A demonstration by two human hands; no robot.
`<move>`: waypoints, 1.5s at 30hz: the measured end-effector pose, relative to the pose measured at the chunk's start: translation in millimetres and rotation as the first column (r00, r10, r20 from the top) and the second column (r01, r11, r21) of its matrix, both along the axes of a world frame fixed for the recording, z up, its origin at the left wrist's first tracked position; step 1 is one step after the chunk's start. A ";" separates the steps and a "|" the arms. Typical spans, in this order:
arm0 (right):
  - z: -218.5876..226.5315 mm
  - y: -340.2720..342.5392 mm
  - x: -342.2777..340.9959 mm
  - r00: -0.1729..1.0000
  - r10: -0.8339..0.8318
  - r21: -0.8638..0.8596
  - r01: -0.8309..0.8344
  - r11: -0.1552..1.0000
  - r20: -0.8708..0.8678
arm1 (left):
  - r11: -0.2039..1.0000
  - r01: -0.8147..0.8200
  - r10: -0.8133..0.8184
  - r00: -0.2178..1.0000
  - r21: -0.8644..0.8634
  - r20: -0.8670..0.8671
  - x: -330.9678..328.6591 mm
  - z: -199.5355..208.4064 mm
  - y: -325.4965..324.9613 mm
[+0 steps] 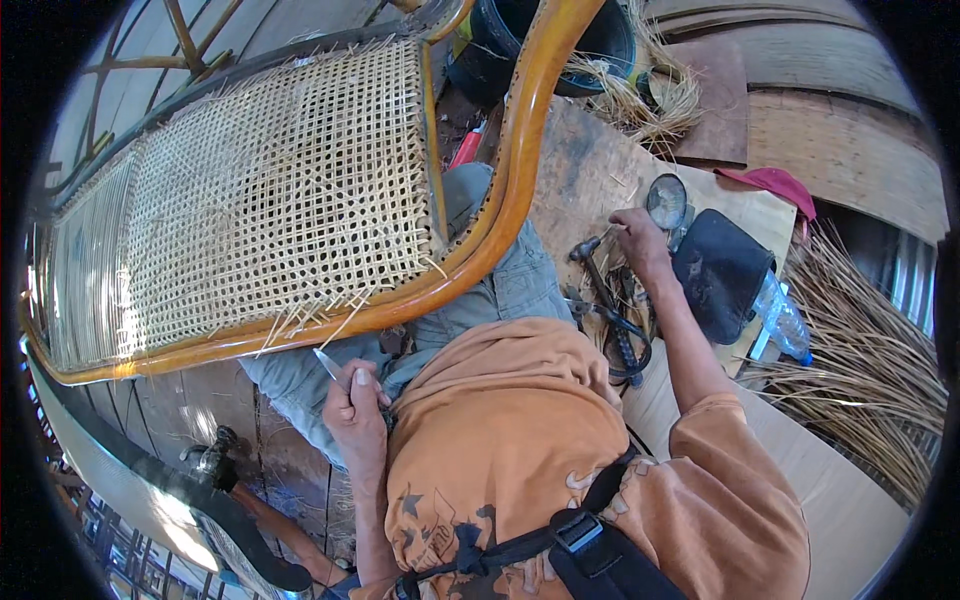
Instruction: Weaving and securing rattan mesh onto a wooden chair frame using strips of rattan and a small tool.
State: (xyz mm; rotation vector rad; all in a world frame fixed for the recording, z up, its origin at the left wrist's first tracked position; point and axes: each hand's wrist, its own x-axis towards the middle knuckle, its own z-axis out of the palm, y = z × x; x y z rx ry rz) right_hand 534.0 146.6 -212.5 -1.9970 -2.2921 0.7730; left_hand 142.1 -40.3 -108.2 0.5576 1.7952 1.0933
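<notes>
My left hand [355, 410] is closed around a small knife, its pale pointed blade [327, 364] angled up toward the chair frame. Across my lap leans a curved, varnished wooden chair frame [530, 110] with a woven cane panel [270, 190]. Loose cane ends [318, 315] stick out over its lower rail, just above the blade. On the board to the right, my right hand [642, 243] reaches in between a hammer [590, 262] and a round tin [667, 200]. Its fingers are bent together; whatever they hold is too small or hidden to make out.
Beside my right forearm lie a black pouch [722, 272] and a plastic bottle [785, 325]. Long cane bundles [860, 350] spread at far right, near a red cap [772, 185]. A dark bucket [480, 55] stands behind the frame. Another person's arm [285, 530] shows at lower left.
</notes>
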 end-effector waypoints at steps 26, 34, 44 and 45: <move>117.6 40.8 -258.5 0.796 0.600 0.124 -0.589 0.799 -0.079 | 0.974 -0.220 0.197 0.939 0.051 0.282 -23.4 -25.6 -16.4; 99.9 34.3 -266.8 0.755 0.650 0.083 -0.655 0.751 0.079 | 0.978 -0.202 0.168 0.918 0.058 0.360 -28.3 -27.2 -15.2; 91.4 38.6 -276.1 0.548 0.776 -0.003 -0.816 0.578 0.312 | 0.975 -0.213 0.176 0.915 0.062 0.363 -30.5 -28.7 -15.4; 90.1 38.7 -275.8 0.550 0.779 0.019 -0.820 0.572 0.302 | 0.975 -0.215 0.179 0.912 0.058 0.368 -30.7 -28.8 -16.3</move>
